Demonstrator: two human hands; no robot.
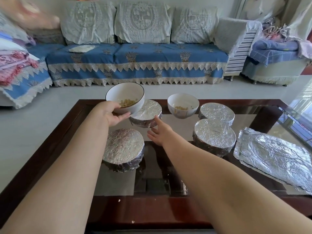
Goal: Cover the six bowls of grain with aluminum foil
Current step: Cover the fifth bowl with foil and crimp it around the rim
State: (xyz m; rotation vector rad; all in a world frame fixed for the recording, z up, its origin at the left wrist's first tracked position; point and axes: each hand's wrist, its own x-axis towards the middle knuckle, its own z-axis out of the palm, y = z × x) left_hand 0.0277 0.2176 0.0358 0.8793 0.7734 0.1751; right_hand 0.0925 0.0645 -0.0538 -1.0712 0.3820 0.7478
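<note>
Our left grip (116, 115) holds an uncovered bowl (125, 98) tilted above the worktop (84, 135); our right grip (159, 132), fingers straight, touches a foil-covered bowl (146, 114) just beside it.

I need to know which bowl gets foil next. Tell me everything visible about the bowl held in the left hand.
The white bowl has a thin dark rim and looks ceramic. It is uncovered, with a small heap of yellowish grain inside. The left hand grips its lower wall, holding it tilted above the table's far left, in front of a foil-covered bowl.
</note>
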